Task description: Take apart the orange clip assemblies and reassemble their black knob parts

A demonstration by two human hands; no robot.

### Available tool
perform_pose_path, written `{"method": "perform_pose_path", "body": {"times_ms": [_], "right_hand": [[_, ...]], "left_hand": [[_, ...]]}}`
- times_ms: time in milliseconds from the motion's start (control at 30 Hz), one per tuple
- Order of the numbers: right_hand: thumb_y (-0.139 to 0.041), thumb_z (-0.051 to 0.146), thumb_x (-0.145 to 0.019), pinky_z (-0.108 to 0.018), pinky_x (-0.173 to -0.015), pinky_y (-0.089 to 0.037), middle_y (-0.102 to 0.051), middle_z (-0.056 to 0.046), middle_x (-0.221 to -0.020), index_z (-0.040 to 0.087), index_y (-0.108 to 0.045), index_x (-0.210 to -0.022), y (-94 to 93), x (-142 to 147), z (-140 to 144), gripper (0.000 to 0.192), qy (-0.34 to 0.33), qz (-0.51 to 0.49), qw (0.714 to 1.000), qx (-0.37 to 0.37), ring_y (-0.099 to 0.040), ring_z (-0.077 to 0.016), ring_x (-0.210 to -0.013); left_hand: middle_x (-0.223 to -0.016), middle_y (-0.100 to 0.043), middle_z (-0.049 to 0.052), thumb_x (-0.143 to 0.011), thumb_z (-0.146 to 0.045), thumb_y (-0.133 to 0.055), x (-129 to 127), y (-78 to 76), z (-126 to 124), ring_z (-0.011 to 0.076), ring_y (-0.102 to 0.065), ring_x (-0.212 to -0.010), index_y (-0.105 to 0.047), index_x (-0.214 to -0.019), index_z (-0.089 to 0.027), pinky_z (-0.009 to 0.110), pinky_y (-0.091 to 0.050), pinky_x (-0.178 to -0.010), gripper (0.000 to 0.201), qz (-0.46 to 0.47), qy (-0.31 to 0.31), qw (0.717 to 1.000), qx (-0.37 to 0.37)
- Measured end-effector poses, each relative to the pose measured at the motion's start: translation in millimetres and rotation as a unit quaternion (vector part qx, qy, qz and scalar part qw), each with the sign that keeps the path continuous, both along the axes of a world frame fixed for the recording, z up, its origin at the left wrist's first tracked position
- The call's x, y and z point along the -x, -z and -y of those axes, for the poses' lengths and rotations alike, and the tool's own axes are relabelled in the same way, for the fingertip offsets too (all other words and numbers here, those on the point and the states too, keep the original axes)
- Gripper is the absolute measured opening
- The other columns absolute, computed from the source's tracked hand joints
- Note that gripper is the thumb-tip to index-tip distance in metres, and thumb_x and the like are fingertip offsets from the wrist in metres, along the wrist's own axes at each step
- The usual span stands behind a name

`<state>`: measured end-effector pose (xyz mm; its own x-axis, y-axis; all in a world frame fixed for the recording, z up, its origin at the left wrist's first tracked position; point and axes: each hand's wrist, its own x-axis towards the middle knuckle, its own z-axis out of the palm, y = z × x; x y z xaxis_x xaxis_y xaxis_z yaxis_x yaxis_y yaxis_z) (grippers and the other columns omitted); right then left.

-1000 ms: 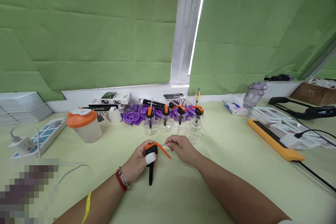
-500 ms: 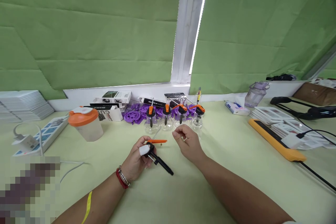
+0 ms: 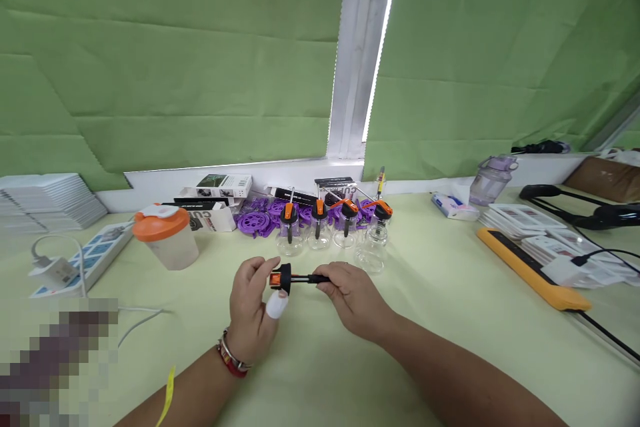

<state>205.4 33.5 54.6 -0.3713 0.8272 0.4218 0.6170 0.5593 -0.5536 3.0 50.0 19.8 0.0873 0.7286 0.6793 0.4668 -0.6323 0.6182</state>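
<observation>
My left hand (image 3: 254,307) holds the black-and-orange lid of an oil brush (image 3: 284,278) between its fingers and thumb; a white wrap covers the thumb's end. From the lid a thin metal rod leads right to a black tip piece, which my right hand (image 3: 357,297) pinches. Beyond my hands stand several clear glass bottles (image 3: 289,240) with similar lids and orange levers. An uncapped glass bottle (image 3: 371,257) seems to be at the right end, partly overlapping its neighbour in view.
Purple coiled pieces (image 3: 254,223) and printed boxes (image 3: 215,217) lie behind the bottles. At left are an orange-lidded cup (image 3: 167,240) and a power strip (image 3: 87,260). A yellow-orange power strip (image 3: 533,270), white packs (image 3: 545,240) and a purple bottle (image 3: 493,180) are at right.
My left hand has turned the lid so its rod points right. My right hand has come down and closed on the black tip piece.
</observation>
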Motion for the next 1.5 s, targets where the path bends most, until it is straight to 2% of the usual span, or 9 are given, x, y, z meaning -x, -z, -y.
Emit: {"method": "perform_pose_path", "body": {"times_ms": [100,267,467,600,733,833,1033,1233,1500], "right_hand": [[-0.039,0.025,-0.090,-0.028,-0.067,-0.036,-0.060,-0.003,-0.080,0.022,-0.056,-0.098,-8.0,1.5,6.5,0.019,-0.026,-0.025,0.999,0.022,-0.052,-0.0165,-0.075],[-0.042,0.028,-0.088,-0.026,-0.065,-0.038,-0.057,-0.002,-0.080,0.021,-0.061,-0.087,0.9,5.4,0.5,0.020,0.004,-0.092,0.990,0.108,-0.051,-0.0148,-0.073],[-0.049,0.029,-0.081,-0.027,-0.065,-0.040,-0.060,-0.003,-0.080,0.019,-0.062,-0.088,38.1,5.6,-21.1,0.018,0.054,-0.190,0.952,0.233,-0.054,-0.0160,-0.073],[-0.052,0.026,-0.077,-0.026,-0.061,-0.040,-0.059,-0.001,-0.075,0.019,-0.057,-0.093,54.2,4.5,-27.8,0.019,0.080,-0.205,0.940,0.261,-0.053,-0.0145,-0.067],[-0.051,0.022,-0.077,-0.026,-0.060,-0.039,-0.058,0.000,-0.069,0.020,-0.053,-0.096,61.6,3.0,-31.3,0.019,0.085,-0.165,0.948,0.258,-0.053,-0.0137,-0.063],[-0.050,0.022,-0.078,-0.025,-0.061,-0.038,-0.060,0.001,-0.070,0.021,-0.052,-0.098,65.8,1.8,-33.8,0.020,0.082,-0.138,0.955,0.249,-0.053,-0.0139,-0.065],[-0.049,0.021,-0.079,-0.024,-0.060,-0.036,-0.060,0.000,-0.076,0.023,-0.052,-0.098,74.8,0.5,-37.7,0.020,0.079,-0.107,0.967,0.217,-0.052,-0.0131,-0.065],[-0.049,0.019,-0.079,-0.023,-0.058,-0.034,-0.058,0.001,-0.074,0.023,-0.052,-0.099,75.6,4.8,-34.9,0.021,0.074,-0.096,0.972,0.199,-0.050,-0.0129,-0.064],[-0.049,0.018,-0.078,-0.023,-0.057,-0.034,-0.059,0.000,-0.076,0.023,-0.052,-0.100,78.4,13.2,-37.3,0.022,0.081,-0.091,0.974,0.190,-0.051,-0.0140,-0.065]], "left_hand": [[-0.118,-0.046,0.011,-0.076,-0.028,-0.057,-2.7,-0.3,6.3,0.0275,-0.046,-0.110,-0.038,-0.126,-0.024,0.040,-0.037,-0.094,0.053,-0.028,0.025,0.999,-0.030],[-0.122,-0.047,0.010,-0.080,-0.028,-0.055,-13.1,3.8,5.5,0.0220,-0.052,-0.104,-0.024,-0.131,-0.025,0.035,-0.043,-0.086,0.060,0.042,0.061,0.990,0.118],[-0.095,-0.061,0.005,-0.074,-0.039,-0.060,-16.1,6.3,-1.4,0.0208,-0.058,-0.083,-0.046,-0.113,-0.022,0.032,-0.045,-0.072,0.044,0.049,0.028,0.964,0.261],[-0.092,-0.063,0.005,-0.074,-0.038,-0.058,-16.2,12.4,-4.4,0.0207,-0.057,-0.078,-0.057,-0.106,-0.020,0.030,-0.044,-0.066,0.037,0.063,0.048,0.947,0.312],[-0.094,-0.064,0.006,-0.074,-0.035,-0.058,-16.4,22.1,-8.8,0.0221,-0.058,-0.085,-0.059,-0.102,-0.018,0.031,-0.044,-0.072,0.033,0.094,0.065,0.926,0.360],[-0.097,-0.063,0.007,-0.071,-0.033,-0.062,-15.8,27.6,-11.8,0.0205,-0.058,-0.087,-0.054,-0.103,-0.018,0.031,-0.045,-0.073,0.036,0.137,0.050,0.912,0.382],[-0.077,-0.059,0.001,-0.070,-0.040,-0.063,-14.8,29.5,-13.5,0.0135,-0.052,-0.061,-0.057,-0.091,-0.018,0.024,-0.041,-0.050,0.031,0.134,0.068,0.899,0.410],[-0.072,-0.060,0.000,-0.065,-0.039,-0.067,-19.0,26.2,-11.4,0.0118,-0.050,-0.057,-0.060,-0.083,-0.016,0.024,-0.040,-0.054,0.030,0.147,0.042,0.911,0.383],[-0.075,-0.063,0.002,-0.066,-0.037,-0.067,-22.9,34.9,-11.9,0.0164,-0.055,-0.069,-0.061,-0.085,-0.016,0.027,-0.043,-0.062,0.029,0.149,0.020,0.925,0.350]]}}
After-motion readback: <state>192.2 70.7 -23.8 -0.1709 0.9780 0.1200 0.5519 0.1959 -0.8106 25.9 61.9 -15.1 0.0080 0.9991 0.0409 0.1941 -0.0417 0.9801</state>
